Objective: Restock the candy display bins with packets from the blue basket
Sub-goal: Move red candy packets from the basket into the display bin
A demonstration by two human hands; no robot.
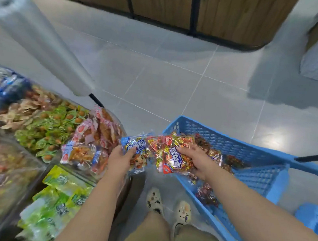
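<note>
The blue basket stands at my right with several dark red candy packets lying in it. My right hand grips a bunch of red and yellow packets over the basket's left rim. My left hand holds a blue and white packet just left of that bunch. The clear display bins lie at my left: one is piled with pink and orange packets, another with green packets, and a nearer one with lime green packets.
A roll of clear plastic bags slants above the bins at the upper left. Wooden cabinets line the far side of the grey tiled floor. My feet in white clogs stand between the bins and the basket.
</note>
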